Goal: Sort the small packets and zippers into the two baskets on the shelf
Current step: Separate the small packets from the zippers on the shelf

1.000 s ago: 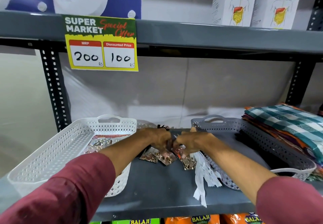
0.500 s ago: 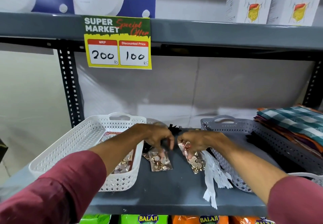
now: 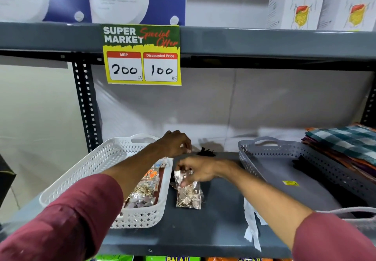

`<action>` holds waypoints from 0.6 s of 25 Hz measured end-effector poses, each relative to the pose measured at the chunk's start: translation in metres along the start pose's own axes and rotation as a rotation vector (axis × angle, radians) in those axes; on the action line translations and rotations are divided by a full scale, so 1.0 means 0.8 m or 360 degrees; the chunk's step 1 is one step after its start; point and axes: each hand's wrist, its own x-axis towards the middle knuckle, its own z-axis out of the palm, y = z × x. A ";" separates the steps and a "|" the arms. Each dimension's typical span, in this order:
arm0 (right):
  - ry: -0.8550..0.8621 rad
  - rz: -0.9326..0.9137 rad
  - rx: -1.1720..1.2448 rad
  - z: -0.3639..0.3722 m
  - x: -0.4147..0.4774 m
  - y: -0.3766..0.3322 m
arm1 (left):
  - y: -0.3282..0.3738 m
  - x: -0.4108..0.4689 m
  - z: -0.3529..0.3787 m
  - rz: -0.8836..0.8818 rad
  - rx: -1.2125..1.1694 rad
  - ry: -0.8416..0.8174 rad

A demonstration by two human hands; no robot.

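A white basket (image 3: 97, 171) on the left of the grey shelf (image 3: 203, 232) holds several small packets (image 3: 146, 191) of trinkets. To the right stands a grey basket (image 3: 264, 159) with dark zippers (image 3: 305, 165) along its far side. Between the baskets lies a clear packet of metal buttons (image 3: 189, 196); my right hand (image 3: 199, 171) pinches its top edge. Over the white basket's right rim hovers my left hand (image 3: 177, 143), fingers loosely curled, nothing seen in them. Black zippers (image 3: 205, 152) lie behind my hands. White zippers (image 3: 251, 220) hang over the shelf's front edge.
Folded checked cloths (image 3: 345, 144) are stacked right of the grey basket. A yellow price sign (image 3: 142, 57) hangs from the upper shelf, which carries boxes. A perforated post (image 3: 85, 102) stands at the left. Snack packs (image 3: 177, 258) show below the shelf.
My left hand has lifted off the shelf and moved over the white basket; the packet it touched no longer lies on the shelf. My right hand slid the button packet leftward.
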 end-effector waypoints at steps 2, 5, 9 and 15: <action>0.0024 0.0000 0.0008 0.017 0.007 0.001 | 0.005 0.003 0.003 -0.0029 -0.0010 -0.0007; 0.0206 -0.0024 0.0003 0.033 0.011 0.007 | 0.017 0.011 0.013 -0.0117 0.0116 -0.0108; 0.0371 -0.0085 -0.0098 0.036 0.002 0.022 | 0.033 0.026 0.023 -0.0283 0.0270 -0.0274; 0.0778 -0.0079 -0.0009 -0.019 -0.056 0.050 | 0.053 0.039 0.037 -0.0374 0.0469 -0.0371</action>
